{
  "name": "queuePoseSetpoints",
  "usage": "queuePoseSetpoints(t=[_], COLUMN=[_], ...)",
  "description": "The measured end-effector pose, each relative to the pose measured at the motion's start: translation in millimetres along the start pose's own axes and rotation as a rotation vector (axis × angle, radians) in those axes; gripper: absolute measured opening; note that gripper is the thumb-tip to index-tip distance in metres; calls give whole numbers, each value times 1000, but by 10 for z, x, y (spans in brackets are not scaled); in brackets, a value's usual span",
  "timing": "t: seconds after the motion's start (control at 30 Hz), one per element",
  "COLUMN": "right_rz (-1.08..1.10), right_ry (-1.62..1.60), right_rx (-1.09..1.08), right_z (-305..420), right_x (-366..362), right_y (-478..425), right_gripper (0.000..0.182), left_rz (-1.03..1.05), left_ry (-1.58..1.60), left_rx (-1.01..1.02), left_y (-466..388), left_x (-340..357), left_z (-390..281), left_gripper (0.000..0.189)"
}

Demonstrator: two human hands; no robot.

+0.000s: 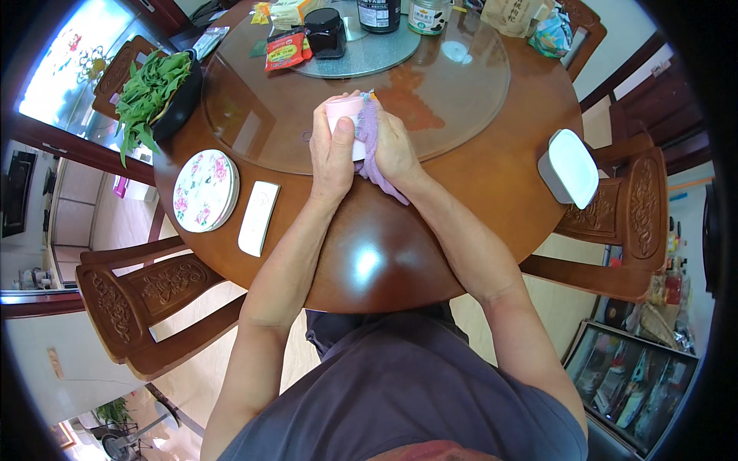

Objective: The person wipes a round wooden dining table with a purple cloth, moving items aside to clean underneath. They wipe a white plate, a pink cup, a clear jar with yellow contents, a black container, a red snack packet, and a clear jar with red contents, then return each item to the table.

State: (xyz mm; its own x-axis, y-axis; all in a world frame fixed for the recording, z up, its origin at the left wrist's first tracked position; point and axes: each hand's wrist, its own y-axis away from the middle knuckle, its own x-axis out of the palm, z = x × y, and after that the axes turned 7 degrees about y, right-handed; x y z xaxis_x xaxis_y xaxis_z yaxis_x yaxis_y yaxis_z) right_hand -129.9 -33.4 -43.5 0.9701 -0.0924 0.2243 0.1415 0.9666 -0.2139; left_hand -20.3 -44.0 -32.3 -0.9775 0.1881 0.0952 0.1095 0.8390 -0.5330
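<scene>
A pink and white cup (346, 108) is held above the near part of the glass turntable. My left hand (332, 155) wraps its near left side, with the thumb lying upright along the wall. On the other side my right hand (396, 147) presses a purple cloth (369, 129) against the cup. A loose end of the cloth hangs below the right hand towards the wooden table (380, 230). The fingertips on the far side of the cup are mostly hidden, and so is the inside of the cup.
Left of my forearms lie a white remote control (259, 219) and stacked floral plates (206, 190). Leafy greens (151, 86) overhang a black pan (181, 112). A white-lidded container (571, 167) stands near the right edge. Jars and packets surround the raised glass disc (380, 57).
</scene>
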Motion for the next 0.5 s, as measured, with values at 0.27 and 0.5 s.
queuePoseSetpoints(t=[0.27, 0.5], right_rz=[136, 0], right_ry=[-95, 771], right_rx=[422, -447], right_z=[327, 308], right_x=[-82, -536], right_y=[-15, -250], right_gripper=[44, 37], left_rz=[-96, -200], left_ry=[-602, -332], left_rx=[215, -21], left_y=[-108, -215], left_x=[-223, -339], left_z=[96, 63], left_gripper=[59, 60])
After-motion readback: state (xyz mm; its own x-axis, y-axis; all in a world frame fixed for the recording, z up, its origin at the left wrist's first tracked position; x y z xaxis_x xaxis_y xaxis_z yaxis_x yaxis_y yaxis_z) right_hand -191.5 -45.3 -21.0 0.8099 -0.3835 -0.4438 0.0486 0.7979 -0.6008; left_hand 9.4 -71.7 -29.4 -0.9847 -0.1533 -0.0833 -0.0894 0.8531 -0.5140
